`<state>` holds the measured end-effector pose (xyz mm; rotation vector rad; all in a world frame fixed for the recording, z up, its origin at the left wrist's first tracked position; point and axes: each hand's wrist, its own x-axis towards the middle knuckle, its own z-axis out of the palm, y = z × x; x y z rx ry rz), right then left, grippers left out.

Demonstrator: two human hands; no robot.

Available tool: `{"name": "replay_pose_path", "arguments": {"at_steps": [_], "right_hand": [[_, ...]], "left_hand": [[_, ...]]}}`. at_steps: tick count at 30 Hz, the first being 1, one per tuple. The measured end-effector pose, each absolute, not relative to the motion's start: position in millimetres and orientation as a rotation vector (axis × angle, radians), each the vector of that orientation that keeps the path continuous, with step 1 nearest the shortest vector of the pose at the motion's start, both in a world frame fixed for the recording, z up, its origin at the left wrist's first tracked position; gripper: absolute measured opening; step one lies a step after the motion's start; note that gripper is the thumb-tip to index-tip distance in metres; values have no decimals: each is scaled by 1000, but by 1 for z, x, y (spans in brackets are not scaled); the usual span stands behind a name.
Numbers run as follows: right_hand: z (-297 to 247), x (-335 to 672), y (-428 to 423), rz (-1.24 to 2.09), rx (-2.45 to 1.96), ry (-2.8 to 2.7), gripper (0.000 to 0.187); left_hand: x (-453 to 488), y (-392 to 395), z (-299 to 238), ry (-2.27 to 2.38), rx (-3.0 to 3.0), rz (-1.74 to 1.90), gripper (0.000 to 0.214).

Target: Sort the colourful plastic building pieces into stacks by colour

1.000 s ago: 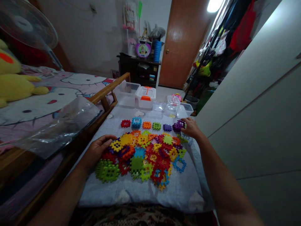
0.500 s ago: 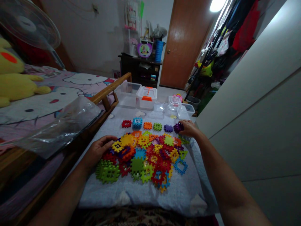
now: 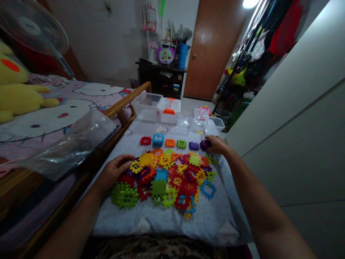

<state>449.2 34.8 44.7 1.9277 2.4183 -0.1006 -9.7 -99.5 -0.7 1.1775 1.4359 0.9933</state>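
My right hand reaches to the far right of a row of blocks, its fingers closed on a dark purple toy block on the cloth. Left of it in that row are a violet block, a green one, an orange one, a taller blue one and a red one. Nearer me lies a pile of notched plastic pieces in many colours. At the pile's left edge rests my left hand, thumb and fingers apart, beside a yellow window piece.
Clear plastic boxes, including a lidded one with orange clips, line the table's far side. A wooden bed rail and a clear plastic bag are on the left. A white cabinet bounds the right.
The view has shifted very slightly. Both hands stay nearly where they were, the right one still at the dark purple block.
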Motion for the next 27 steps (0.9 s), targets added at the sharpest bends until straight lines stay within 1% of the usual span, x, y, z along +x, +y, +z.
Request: {"name": "replay_pose_path", "arguments": {"at_steps": [2, 4, 6, 9, 11, 18, 24, 27], "right_hand": [[49, 449, 27, -70, 1982, 2460, 68], [52, 447, 14, -32, 2055, 2580, 67], [54, 443, -4, -77, 2087, 2752, 55], [49, 430, -30, -386, 2048, 2880, 36], [42, 420, -43, -499, 2009, 2875, 32], [27, 393, -51, -470, 1933, 2769, 45], [26, 384, -51, -468, 1897, 2725, 40], [24, 382, -52, -490, 1943, 2759, 42]], "left_hand": [[-10, -100, 0, 1435, 1179, 996, 54], [-10, -100, 1, 1442, 1195, 997, 54], [-9, -100, 3, 1458, 1223, 998, 54], [-8, -100, 7, 1482, 1262, 1008, 54], [-6, -99, 8, 1481, 1265, 1023, 54], [-6, -101, 4, 1356, 1116, 1091, 56], [-5, -102, 5, 1338, 1117, 1091, 53], [-3, -101, 5, 1334, 1106, 1090, 52]]}}
